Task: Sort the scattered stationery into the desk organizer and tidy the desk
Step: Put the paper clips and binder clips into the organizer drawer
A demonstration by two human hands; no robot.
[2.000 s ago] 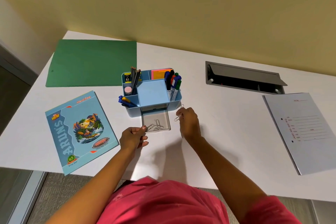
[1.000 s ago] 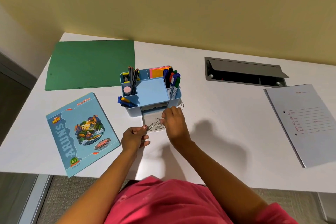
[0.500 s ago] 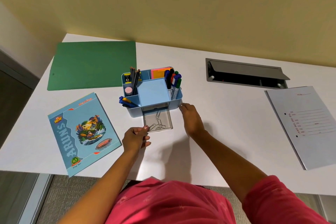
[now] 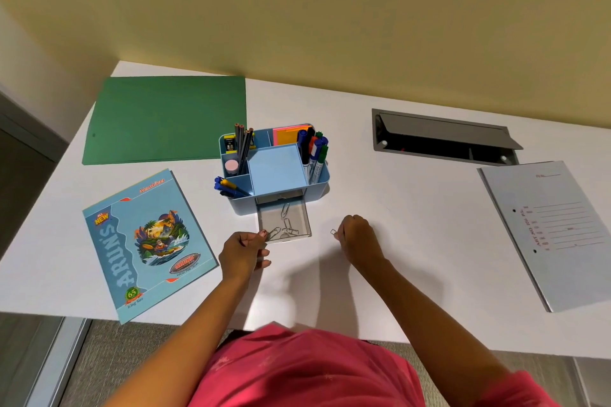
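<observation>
A light blue desk organizer (image 4: 277, 172) stands mid-desk, filled with pencils, pens, markers, sticky notes and an eraser. Its clear drawer (image 4: 305, 225) is pulled out toward me and holds several paper clips (image 4: 285, 223). My left hand (image 4: 243, 253) grips the drawer's front left corner with thumb and fingers. My right hand (image 4: 355, 236) is to the right of the drawer, just above the desk, pinching a small paper clip (image 4: 333, 232) at its fingertips.
A green folder (image 4: 165, 119) lies at the back left, a blue notebook (image 4: 145, 241) at the front left. A grey-blue file (image 4: 549, 231) lies on the right. An open cable tray (image 4: 443, 139) is set into the desk at the back right.
My right hand dropped a paper clip into the drawer, reached beside the organizer's right corner, then drew back toward me holding another clip. My left hand stayed on the drawer.
</observation>
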